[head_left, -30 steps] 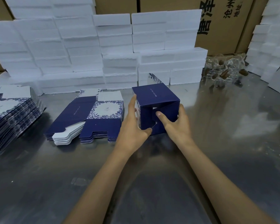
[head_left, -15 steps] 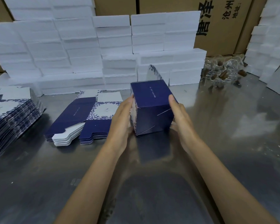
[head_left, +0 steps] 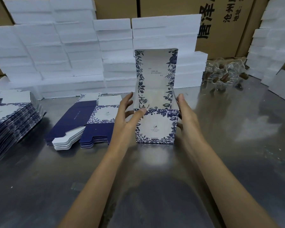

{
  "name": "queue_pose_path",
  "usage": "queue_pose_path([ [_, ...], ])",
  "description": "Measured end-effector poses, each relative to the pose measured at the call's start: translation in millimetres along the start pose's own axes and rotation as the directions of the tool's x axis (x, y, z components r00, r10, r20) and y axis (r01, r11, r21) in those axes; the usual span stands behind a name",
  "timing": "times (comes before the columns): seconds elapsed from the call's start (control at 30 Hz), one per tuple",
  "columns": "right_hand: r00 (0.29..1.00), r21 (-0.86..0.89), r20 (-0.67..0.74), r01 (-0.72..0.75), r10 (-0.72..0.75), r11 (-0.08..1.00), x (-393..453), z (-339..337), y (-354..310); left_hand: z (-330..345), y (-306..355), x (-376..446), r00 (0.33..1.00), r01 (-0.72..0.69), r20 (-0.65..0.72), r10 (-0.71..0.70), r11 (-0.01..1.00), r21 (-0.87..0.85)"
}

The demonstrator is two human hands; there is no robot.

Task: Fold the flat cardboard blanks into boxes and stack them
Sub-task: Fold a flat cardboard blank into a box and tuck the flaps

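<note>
Between the two hands, on the steel table [head_left: 237, 153]: one folded box [head_left: 156, 127], upright, white with blue floral print, its lid flap standing open straight up at the far side. Left hand [head_left: 127, 116] at the box's left wall, fingers spread and mostly straight; thumb laid across the top front edge near the left corner. No curled grasp visible. Right hand [head_left: 186, 112] flat against the right wall, fingers extended upward along it, also relaxed rather than gripping.

Just left of the left hand: a low pile of flat blanks [head_left: 84, 129], navy and floral, tabs fanned toward the near edge. Further left, well apart: a taller stack of blanks [head_left: 11, 122].

Beyond both hands: rows of white foam blocks [head_left: 64, 60], stacked several high; brown cartons [head_left: 220, 22] with printed characters behind them. Beyond and right of the right hand: a cluster of clear glass items [head_left: 224, 74], details too blurred to read.
</note>
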State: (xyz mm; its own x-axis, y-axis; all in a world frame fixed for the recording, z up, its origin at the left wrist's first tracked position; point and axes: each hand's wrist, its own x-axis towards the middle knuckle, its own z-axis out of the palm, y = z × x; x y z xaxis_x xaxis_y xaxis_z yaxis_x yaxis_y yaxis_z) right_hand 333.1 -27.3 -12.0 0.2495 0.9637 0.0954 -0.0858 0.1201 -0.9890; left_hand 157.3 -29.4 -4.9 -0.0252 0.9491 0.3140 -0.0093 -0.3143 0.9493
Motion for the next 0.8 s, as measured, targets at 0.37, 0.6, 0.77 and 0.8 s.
queue_pose_path([
  [0.37,0.994,0.047,0.106,0.027,-0.032,0.999,-10.0,13.3,-0.7,-0.9,12.3,0.9,0.993,0.101,-0.070,-0.094,0.988,0.116],
  [0.6,0.988,0.026,0.154,0.031,-0.035,0.999,-8.1,9.7,-2.6,-7.6,38.1,23.3,0.967,0.230,-0.013,-0.256,0.846,0.480],
  [0.77,0.990,0.012,0.134,0.047,-0.049,0.999,-5.3,7.5,-0.6,-4.4,49.4,33.5,0.979,0.077,0.066,-0.191,0.653,0.753],
  [0.8,0.991,0.004,0.124,0.047,-0.047,0.999,-5.2,6.9,-0.4,-3.2,49.7,33.7,0.983,0.048,0.073,-0.170,0.617,0.786],
])
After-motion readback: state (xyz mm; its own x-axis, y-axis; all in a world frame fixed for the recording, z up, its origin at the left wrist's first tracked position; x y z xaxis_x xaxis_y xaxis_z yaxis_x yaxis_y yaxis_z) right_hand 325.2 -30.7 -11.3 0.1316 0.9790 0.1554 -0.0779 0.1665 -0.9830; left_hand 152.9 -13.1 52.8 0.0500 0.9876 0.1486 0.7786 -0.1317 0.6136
